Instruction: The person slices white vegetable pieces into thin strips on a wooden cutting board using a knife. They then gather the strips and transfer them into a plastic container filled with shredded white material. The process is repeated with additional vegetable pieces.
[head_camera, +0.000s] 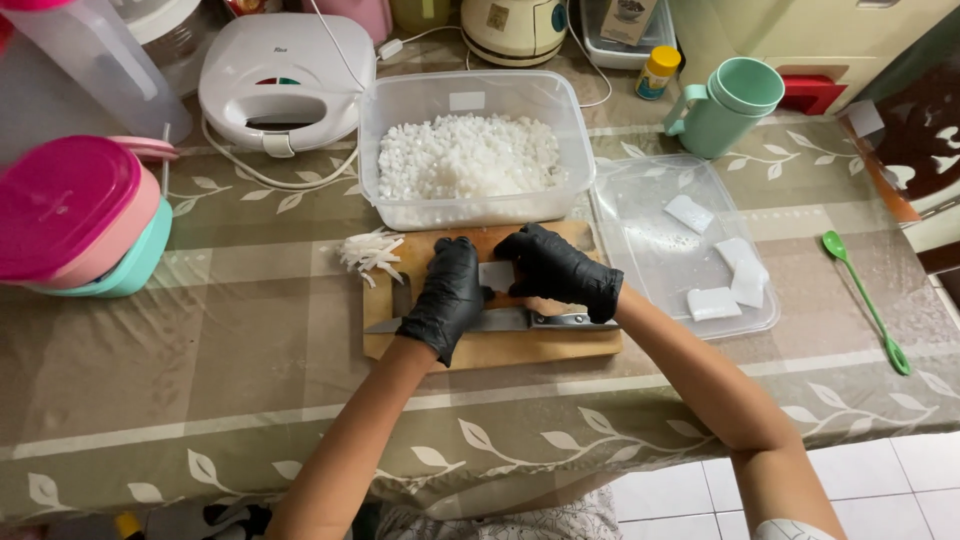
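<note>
**Gloved hands on a white slab at the cutting board**

Head view: both hands in black gloves, over a wooden cutting board (500, 350) near the table's front edge. Left hand (447, 295) curled, fingertips pressing the left side of a white slab (496, 275). Right hand (560, 270) curled over the slab's right side, gripping it. Knife (500, 320) lies flat on the board just below the hands, w/ the left palm over the blade; neither hand grips it. White strips (370, 252) piled at the board's top-left corner.

Surface: table (200, 340) under an olive cloth w/ leaf print and clear plastic cover. Behind the board, clear tub (475, 150) of white cubes. Right: clear lid (680, 245) w/ more white pieces, green spoon (865, 300), mint pitcher (730, 105). Left: pink and teal containers (80, 220), white sandwich press (285, 80). White tile floor (900, 480) bottom right.
</note>
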